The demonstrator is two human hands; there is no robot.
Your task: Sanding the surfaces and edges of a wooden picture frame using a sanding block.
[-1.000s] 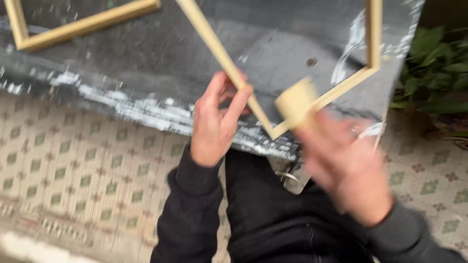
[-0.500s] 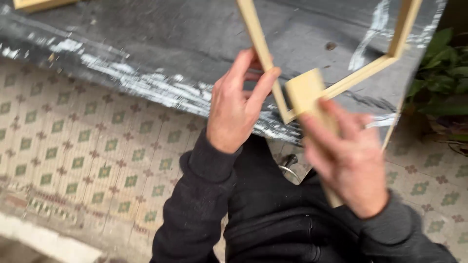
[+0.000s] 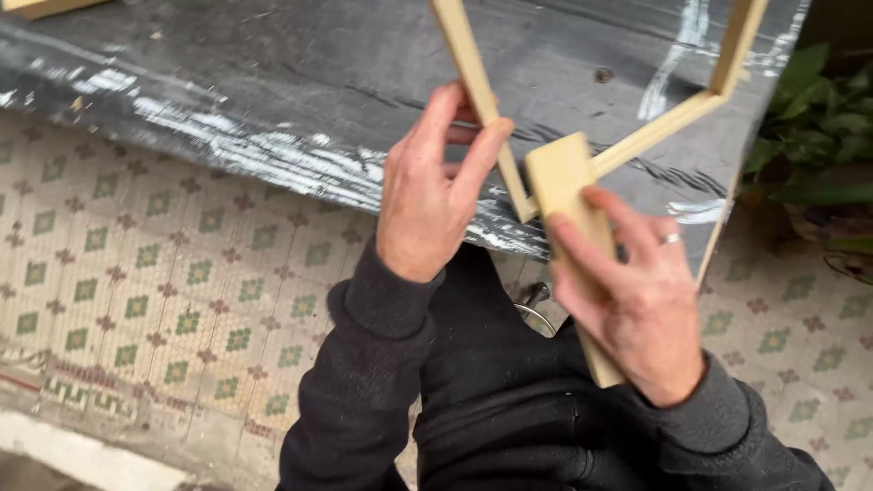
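A pale wooden frame [image 3: 668, 123] is held tilted, one corner pointing down toward me over the edge of a dark grey table [image 3: 300, 86]. My left hand [image 3: 427, 195] pinches the frame's left bar between thumb and fingers. My right hand [image 3: 632, 300] grips a flat pale wooden block [image 3: 564, 186], whose upper end is pressed against the frame's lower corner. A ring shows on a right finger. Both arms wear black sleeves.
A corner of another pale wooden frame [image 3: 41, 5] lies on the table at the top left. Patterned tile floor [image 3: 136, 300] lies below the table's edge. Green plants [image 3: 818, 127] stand at the right. A small metal object [image 3: 536, 305] hangs near my lap.
The view has shifted, so the frame and hands sit further right and the other frame has slid almost out of view. The right hand, blurred before, now holds the block steady at the corner.
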